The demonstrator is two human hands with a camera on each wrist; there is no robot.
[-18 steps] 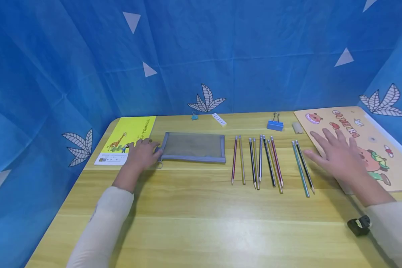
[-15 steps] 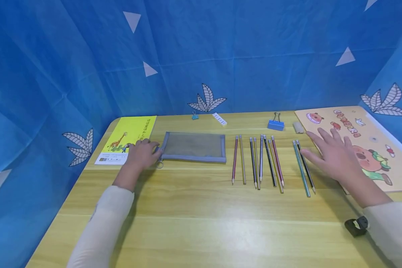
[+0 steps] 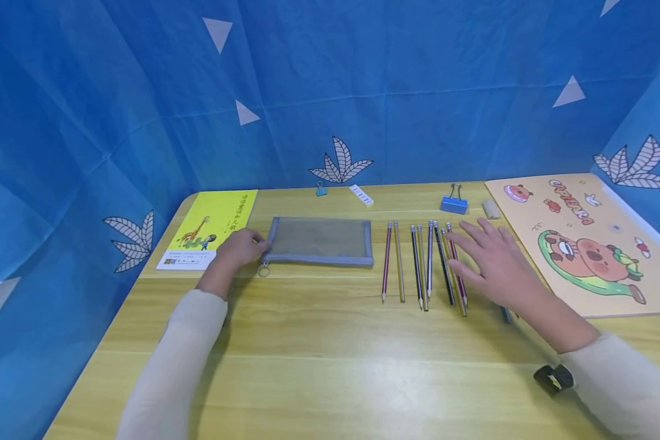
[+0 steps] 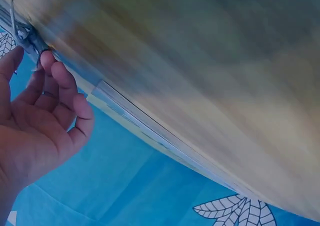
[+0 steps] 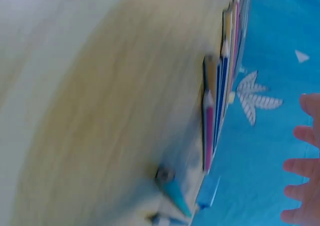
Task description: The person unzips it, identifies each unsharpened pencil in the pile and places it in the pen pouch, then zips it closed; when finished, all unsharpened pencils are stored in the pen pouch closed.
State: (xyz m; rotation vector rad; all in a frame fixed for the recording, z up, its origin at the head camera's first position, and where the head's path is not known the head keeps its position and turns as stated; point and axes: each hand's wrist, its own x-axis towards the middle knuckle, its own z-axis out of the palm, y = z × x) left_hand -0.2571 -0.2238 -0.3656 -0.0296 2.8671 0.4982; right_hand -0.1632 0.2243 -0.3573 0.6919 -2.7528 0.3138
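Note:
A grey mesh zip pouch lies flat at the middle of the table. My left hand pinches its left end, close to the zip's ring; in the left wrist view the curled fingers meet the pouch's end. To the right of the pouch, several pencils lie in a loose row with their points toward me or away. My right hand hovers with spread fingers over the right end of that row, holding nothing. It covers most of a teal pencil and the dark one beside it.
A yellow booklet lies at the left, partly behind my left hand. Along the back are a small teal binder clip, a white eraser-like block, a blue binder clip and a grey eraser. A capybara-print pad lies right.
My right hand has moved left from the pad's edge to over the pencils. The left hand has shifted slightly right and its fingers have closed on the pouch's end. The pouch has barely moved.

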